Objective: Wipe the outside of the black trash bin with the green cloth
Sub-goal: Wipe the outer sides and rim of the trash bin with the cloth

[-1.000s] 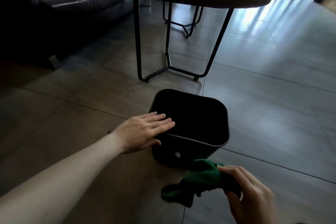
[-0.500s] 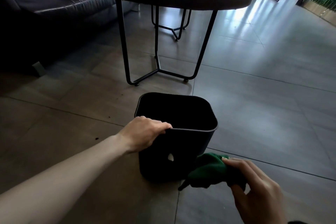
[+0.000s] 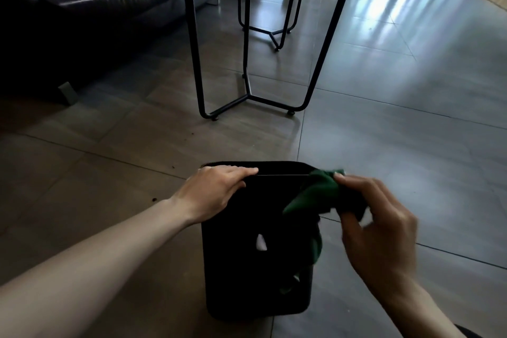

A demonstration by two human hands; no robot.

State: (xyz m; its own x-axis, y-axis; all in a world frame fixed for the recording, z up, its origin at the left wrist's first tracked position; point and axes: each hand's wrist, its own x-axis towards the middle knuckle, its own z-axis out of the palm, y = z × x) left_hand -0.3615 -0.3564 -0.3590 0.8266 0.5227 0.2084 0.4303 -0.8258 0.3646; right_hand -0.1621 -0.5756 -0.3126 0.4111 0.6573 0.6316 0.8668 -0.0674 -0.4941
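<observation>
Low in the middle of the frame, the black trash bin (image 3: 247,269) stands on smooth floor tiles (image 3: 384,145), tipped toward the camera. Left hand (image 3: 214,192) grips its near rim, fingers curled over. Right hand (image 3: 375,230) pinches the soft green cloth (image 3: 318,192) against the rim's right corner. Open floor lies right; the round table's metal legs (image 3: 194,57) stand behind.

The left forearm comes in bare from 8 o'clock and reaches toward 2 o'clock, wrist straight. The left hand (image 3: 216,189) lies knuckles up, its fingers (image 3: 241,171) curled over the bin (image 3: 247,269) rim. The right forearm rises from 5 o'clock toward 11 o'clock. The right hand (image 3: 378,230) shows its back, thumb and fingers (image 3: 348,181) pinching the bunched cloth (image 3: 318,191) at the rim's 3 o'clock corner
</observation>
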